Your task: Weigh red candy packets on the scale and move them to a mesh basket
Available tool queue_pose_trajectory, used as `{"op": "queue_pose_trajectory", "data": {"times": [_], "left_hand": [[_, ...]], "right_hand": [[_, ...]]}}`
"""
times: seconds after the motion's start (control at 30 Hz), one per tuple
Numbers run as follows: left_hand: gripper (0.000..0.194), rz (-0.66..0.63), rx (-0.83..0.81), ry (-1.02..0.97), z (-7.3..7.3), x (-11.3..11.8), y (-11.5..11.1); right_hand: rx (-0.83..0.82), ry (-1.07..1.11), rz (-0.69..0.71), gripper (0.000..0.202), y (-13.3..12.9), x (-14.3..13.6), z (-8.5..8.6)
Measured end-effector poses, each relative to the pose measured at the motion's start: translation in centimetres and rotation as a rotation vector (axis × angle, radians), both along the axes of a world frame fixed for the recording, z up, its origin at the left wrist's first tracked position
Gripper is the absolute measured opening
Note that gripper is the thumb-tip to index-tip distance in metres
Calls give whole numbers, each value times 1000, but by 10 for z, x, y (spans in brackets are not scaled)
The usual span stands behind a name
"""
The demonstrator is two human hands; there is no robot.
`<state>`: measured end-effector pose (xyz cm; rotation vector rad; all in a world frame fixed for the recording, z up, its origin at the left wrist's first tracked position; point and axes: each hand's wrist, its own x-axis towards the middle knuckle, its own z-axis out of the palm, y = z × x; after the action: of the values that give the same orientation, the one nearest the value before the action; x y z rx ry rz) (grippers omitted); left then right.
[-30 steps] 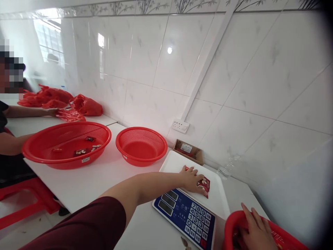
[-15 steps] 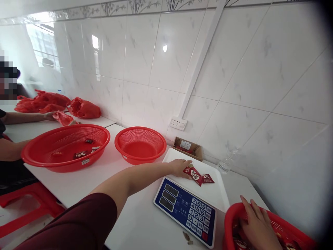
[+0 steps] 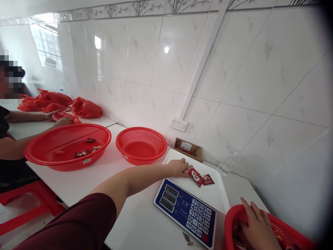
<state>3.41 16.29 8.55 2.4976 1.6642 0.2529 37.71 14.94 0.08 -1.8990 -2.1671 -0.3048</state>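
Observation:
My left hand [image 3: 179, 168] reaches over the white tray [image 3: 221, 189] of a digital scale [image 3: 186, 213]. Its fingers are curled closed at the left end of some small red printed packets [image 3: 195, 175]; the exact grip is partly hidden by the hand. Just to the right, another red packet [image 3: 207, 179] lies against them on the tray. At the lower right, my right hand [image 3: 258, 227] rests over a red plastic basket [image 3: 230, 217], fingers stretched out and apart. More red packets [image 3: 239, 244] lie in that basket, partly covered by the hand.
A red colander [image 3: 141, 160] and a wider one [image 3: 58, 161] with several packets stand to the left. Behind the scale are a cardboard box [image 3: 197, 153] and clear plastic [image 3: 229, 163]. A co-worker's hands [image 3: 65, 121] handle a red bag near red bundles [image 3: 85, 107].
My left hand's fingers have curled in from a more stretched pose at the packets. My right hand stays about where it was. The co-worker's near hand has come up over the wide colander's rim.

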Motion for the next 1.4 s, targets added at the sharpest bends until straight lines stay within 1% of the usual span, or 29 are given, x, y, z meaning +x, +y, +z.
{"op": "queue_pose_trajectory", "data": {"times": [0.17, 0.3, 0.43, 0.53, 0.63, 0.7, 0.8, 0.87, 0.93, 1.03, 1.13, 1.2, 1.3, 1.33, 1.4], "left_hand": [[39, 47, 28, -8, 3, -4, -2], [26, 125, 68, -32, 13, -19, -1], [24, 235, 97, -67, 27, -44, 3], [28, 312, 109, -93, 38, -67, 4], [29, 392, 99, -110, 45, -91, 2], [29, 443, 82, -114, 47, -107, 0], [29, 505, 53, -117, 46, -126, -2], [29, 530, 44, -118, 43, -135, -3], [30, 539, 53, -119, 41, -138, -3], [30, 501, 107, -123, 39, -129, 0], [33, 379, 150, -133, 37, -102, 2], [39, 268, 134, -139, 33, -77, 3], [49, 110, 62, -148, 24, -32, 2], [55, 71, 36, -151, 20, -16, 1], [68, 32, -14, -154, 13, 14, -1]], "right_hand": [[14, 1, -2, 71, -1, -1, 1], [15, 6, 2, 70, -2, -1, 2], [24, 16, 3, 71, -3, -2, 4], [26, 25, -7, 70, -4, -4, 6], [10, 26, -15, 66, -5, -6, 8], [7, 29, -15, 65, -5, -7, 8], [20, 40, -23, 68, -5, -9, 8], [14, 44, -33, 67, -6, -10, 8], [-8, 46, -46, 65, -8, -12, 10], [-49, 59, -71, 63, -12, -17, 16], [-87, 63, -88, 63, -14, -19, 20], [-89, 53, -89, 64, -14, -19, 20], [-41, 39, -67, 63, -11, -16, 15], [-22, 34, -56, 63, -10, -15, 14], [1, 28, -44, 64, -8, -12, 11]]}}
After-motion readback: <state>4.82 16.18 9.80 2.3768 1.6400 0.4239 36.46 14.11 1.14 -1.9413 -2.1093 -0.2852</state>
